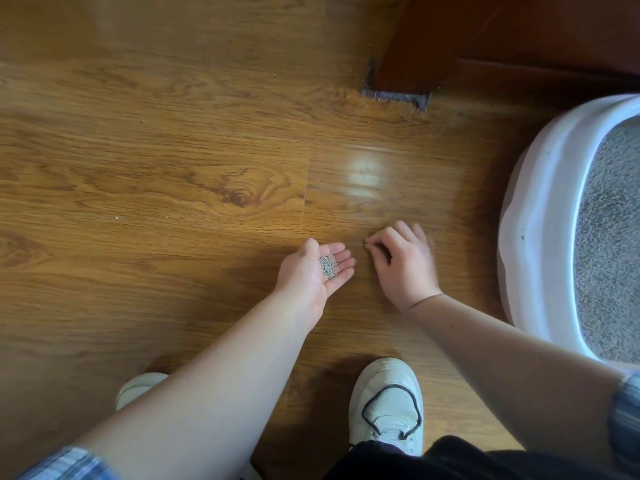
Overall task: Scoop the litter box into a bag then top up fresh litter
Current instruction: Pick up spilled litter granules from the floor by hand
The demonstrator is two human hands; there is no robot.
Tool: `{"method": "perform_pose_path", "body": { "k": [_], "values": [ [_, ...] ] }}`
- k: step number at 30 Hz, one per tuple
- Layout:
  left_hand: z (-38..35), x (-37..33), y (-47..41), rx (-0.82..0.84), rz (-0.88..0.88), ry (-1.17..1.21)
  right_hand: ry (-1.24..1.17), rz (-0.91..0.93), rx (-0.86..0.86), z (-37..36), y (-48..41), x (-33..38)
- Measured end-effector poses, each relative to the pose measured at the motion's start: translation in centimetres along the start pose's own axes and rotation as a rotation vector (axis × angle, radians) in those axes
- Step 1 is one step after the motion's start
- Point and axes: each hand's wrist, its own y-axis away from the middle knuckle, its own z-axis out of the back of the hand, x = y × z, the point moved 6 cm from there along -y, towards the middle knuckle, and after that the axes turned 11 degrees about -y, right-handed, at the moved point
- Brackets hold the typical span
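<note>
On the wooden floor [173,174], in the head view, the left hand [311,271] lies palm up, fingers [341,263] straight and close together, cupping a small heap of grey litter grains [327,266]. Just beside it the right hand [405,261] is palm down, fingers curled, thumb and forefinger tips pinched together at the floor; whether a grain sits between them cannot be told. Toward the floor's right side stands the white litter box [540,188], holding grey litter [609,220]
</note>
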Motion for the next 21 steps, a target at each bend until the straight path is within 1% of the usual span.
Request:
{"method": "perform_pose_path", "body": {
  "k": [5,7,10,11,14,16,19,21],
  "values": [
    [-0.6,0.3,-0.1,-0.017,0.009,-0.048,0.118,0.005,0.011,-0.3,-0.3,0.9],
    [-0.8,0.3,0.0,-0.039,-0.004,-0.061,0.048,0.03,0.019,-0.4,-0.3,1.9],
    [-1.3,0.2,0.4,0.027,-0.026,-0.053,-0.081,0.168,0.097,-0.8,1.1,4.5],
    [-1.3,0.3,0.4,0.038,-0.027,-0.036,-0.101,0.18,0.096,-0.7,1.5,4.8],
    [-0.5,0.3,0.0,-0.008,-0.01,0.033,-0.146,0.053,-0.015,0.4,0.9,2.7],
    [0.0,0.4,-0.1,-0.022,-0.005,0.036,-0.108,-0.01,-0.031,0.8,0.3,0.9],
    [0.4,0.3,0.0,-0.012,-0.005,0.036,-0.008,0.013,0.035,0.0,0.1,0.5],
    [0.5,0.1,-0.1,-0.021,-0.009,0.031,0.043,0.049,0.043,-0.4,0.1,0.6]
  ]
}}
